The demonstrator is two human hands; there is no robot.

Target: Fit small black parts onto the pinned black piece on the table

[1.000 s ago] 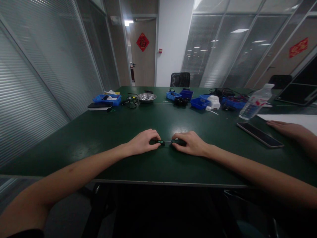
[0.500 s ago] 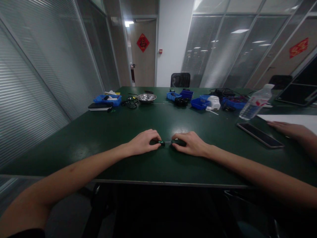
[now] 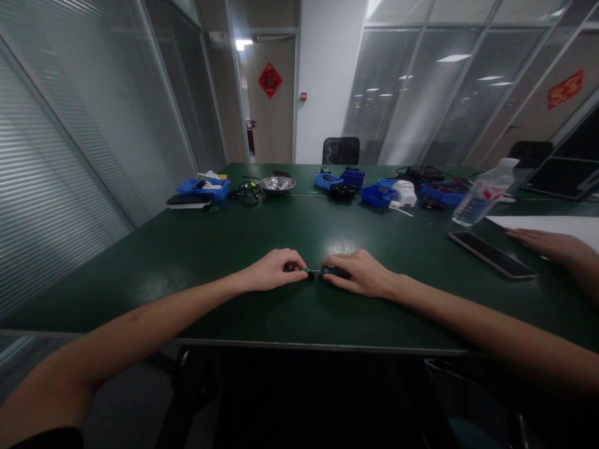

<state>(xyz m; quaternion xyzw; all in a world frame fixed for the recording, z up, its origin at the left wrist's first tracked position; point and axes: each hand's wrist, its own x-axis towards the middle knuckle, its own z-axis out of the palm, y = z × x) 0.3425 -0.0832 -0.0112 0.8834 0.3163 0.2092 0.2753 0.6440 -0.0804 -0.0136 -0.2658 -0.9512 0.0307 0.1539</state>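
Observation:
Both hands rest close together over the green table (image 3: 262, 321). My left hand (image 3: 274, 270) is closed, thumb and fingers pinching a small black-and-green part (image 3: 309, 274); the grip hides much of it. My right hand (image 3: 360, 272) wraps around the dark handle of what looks like a screwdriver (image 3: 337, 272). Its thin metal shaft points left, and the tip meets or nearly meets the part; I cannot tell whether they touch.
A phone (image 3: 491, 254) and water bottle (image 3: 484, 193) stand at right, near another person's hand (image 3: 552, 243) on white paper (image 3: 561, 226). Farther back are a metal bowl (image 3: 277, 192), blue bins (image 3: 377, 196), cables (image 3: 250, 193) and a dark notebook-like item (image 3: 189, 201).
The left hand and its part have shifted slightly right and down, and the part is turned a little. The gap between the hands has narrowed. The right hand has barely moved.

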